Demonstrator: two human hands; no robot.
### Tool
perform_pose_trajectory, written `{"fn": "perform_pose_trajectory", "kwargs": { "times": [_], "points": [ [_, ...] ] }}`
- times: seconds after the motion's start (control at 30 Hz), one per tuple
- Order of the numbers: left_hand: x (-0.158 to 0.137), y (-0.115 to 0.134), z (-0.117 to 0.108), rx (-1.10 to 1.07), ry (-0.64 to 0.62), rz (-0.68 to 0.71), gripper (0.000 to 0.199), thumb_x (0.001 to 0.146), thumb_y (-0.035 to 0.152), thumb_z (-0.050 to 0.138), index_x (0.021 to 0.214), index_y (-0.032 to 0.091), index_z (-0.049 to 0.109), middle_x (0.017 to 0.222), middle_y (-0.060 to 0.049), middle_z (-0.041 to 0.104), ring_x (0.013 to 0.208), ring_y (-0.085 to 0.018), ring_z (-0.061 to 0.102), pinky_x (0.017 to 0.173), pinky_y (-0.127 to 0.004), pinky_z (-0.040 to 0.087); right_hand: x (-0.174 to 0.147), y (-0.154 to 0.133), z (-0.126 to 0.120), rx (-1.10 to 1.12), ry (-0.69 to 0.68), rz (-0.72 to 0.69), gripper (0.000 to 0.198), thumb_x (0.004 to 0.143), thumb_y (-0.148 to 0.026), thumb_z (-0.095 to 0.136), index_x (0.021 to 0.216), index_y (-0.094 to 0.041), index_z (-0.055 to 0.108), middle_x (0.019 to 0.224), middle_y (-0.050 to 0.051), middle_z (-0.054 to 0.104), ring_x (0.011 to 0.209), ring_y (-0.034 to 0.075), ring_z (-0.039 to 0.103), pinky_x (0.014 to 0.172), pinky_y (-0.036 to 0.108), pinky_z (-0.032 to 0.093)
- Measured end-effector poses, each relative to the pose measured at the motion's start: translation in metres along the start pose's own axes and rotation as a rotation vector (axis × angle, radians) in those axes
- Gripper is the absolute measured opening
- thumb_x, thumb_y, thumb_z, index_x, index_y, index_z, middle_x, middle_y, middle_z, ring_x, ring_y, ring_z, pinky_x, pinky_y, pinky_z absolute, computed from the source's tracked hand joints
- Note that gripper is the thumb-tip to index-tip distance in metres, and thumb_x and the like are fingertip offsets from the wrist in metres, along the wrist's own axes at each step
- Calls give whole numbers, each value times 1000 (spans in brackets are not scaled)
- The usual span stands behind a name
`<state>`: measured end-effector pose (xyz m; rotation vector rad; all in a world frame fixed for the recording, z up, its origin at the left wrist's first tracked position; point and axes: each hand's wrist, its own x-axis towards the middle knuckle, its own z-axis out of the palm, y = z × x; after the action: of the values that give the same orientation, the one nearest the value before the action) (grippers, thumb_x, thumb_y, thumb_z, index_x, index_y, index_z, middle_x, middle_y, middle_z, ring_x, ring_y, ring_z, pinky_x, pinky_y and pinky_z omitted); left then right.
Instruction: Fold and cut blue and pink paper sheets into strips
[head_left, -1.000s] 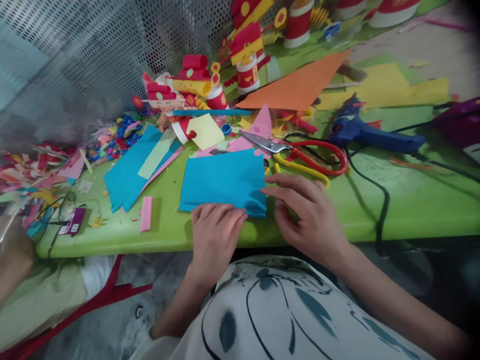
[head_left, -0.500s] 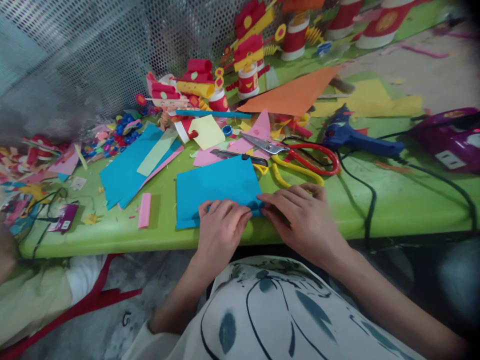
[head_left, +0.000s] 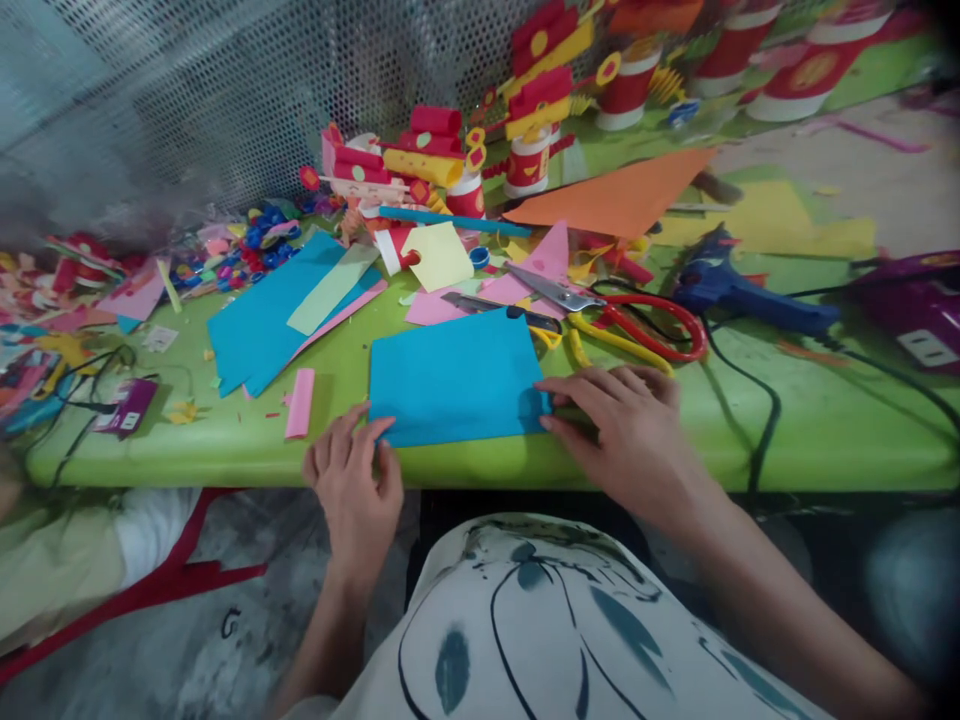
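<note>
A blue sheet of paper [head_left: 457, 375] lies flat at the front edge of the green table [head_left: 247, 455]. My right hand [head_left: 626, 420] pinches its lower right corner between thumb and fingers. At the lower left corner, my left hand [head_left: 356, 465] has its fingers spread, the fingertips touching the paper's edge. Just behind the sheet lie a black and yellow utility knife [head_left: 536, 318] and open scissors [head_left: 637, 325] with red and yellow handles. A small pink strip [head_left: 300, 403] lies left of the sheet.
A blue glue gun [head_left: 750, 290] with a black cord [head_left: 765, 430] is at right. More blue paper [head_left: 262, 310] lies at left. Red and yellow paper-cup crafts [head_left: 529, 160] and an orange sheet [head_left: 615, 190] stand or lie behind. Another person's sleeve [head_left: 67, 570] shows at far left.
My left hand has moved left, from the middle of the sheet's front edge to its lower left corner, and its fingers have spread. My right hand stays at the right corner. The view has shifted slightly.
</note>
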<state>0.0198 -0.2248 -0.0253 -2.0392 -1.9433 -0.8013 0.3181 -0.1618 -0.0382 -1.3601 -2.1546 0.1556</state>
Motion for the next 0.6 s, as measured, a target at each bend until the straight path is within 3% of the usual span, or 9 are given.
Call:
{"fn": "perform_pose_trajectory", "kwargs": {
  "times": [0.07, 0.13, 0.2, 0.27, 0.4, 0.47, 0.53, 0.6],
  "points": [
    [-3, -1, -3, 110, 169, 21, 25, 98, 7, 66, 114, 24, 76, 138, -15, 75, 135, -38, 65, 114, -62, 44, 0, 0, 1, -17, 0, 8, 23, 104, -31, 61, 124, -28, 73, 111, 5, 80, 100, 29, 68, 105, 57, 38],
    [-2, 7, 0, 81, 286, 196, 27, 97, 5, 68, 114, 24, 76, 132, -14, 77, 130, -33, 68, 113, -56, 49, 0, -1, 1, -32, -7, 9, 22, 104, -32, 61, 121, -29, 74, 109, 4, 80, 99, 28, 68, 107, 58, 36],
    [1, 21, 7, -61, 191, 475, 29, 100, 10, 68, 126, 22, 73, 130, -12, 80, 125, -27, 72, 113, -47, 54, 0, -3, 1, -50, -16, 8, 20, 105, -33, 61, 119, -29, 74, 107, 4, 80, 98, 28, 68, 107, 57, 37],
    [4, 34, 17, -131, -37, 668, 33, 107, 25, 66, 140, 18, 69, 139, -11, 79, 130, -26, 72, 119, -44, 53, 1, -3, -1, -65, -23, 2, 19, 105, -34, 62, 118, -29, 75, 107, 5, 81, 98, 27, 69, 106, 57, 38],
    [7, 40, 34, -97, -145, 684, 49, 113, 46, 56, 146, 12, 66, 149, -13, 74, 137, -28, 69, 124, -46, 50, 11, 7, -11, -44, -12, -26, 22, 109, -40, 58, 115, -27, 75, 108, 5, 81, 100, 24, 74, 101, 49, 49],
    [5, 34, 37, -92, -146, 654, 53, 114, 48, 53, 150, 11, 63, 152, -14, 72, 140, -29, 67, 125, -47, 49, 21, 21, -21, -94, 22, 17, 28, 109, -43, 56, 117, -24, 76, 114, 9, 80, 101, 24, 75, 89, 41, 55],
    [3, 28, 37, -79, -137, 605, 53, 115, 47, 51, 150, 10, 63, 153, -16, 71, 140, -31, 66, 124, -48, 49, 31, 36, -32, -188, 69, 87, 33, 109, -42, 55, 122, -20, 76, 126, 18, 76, 108, 30, 73, 86, 43, 56],
    [0, 25, 35, -51, -121, 553, 51, 114, 47, 52, 148, 11, 65, 152, -19, 69, 139, -34, 66, 119, -49, 53, 38, 47, -41, -284, 61, 124, 32, 107, -39, 56, 116, -17, 77, 118, 21, 75, 100, 32, 72, 82, 45, 54]
  ]
}}
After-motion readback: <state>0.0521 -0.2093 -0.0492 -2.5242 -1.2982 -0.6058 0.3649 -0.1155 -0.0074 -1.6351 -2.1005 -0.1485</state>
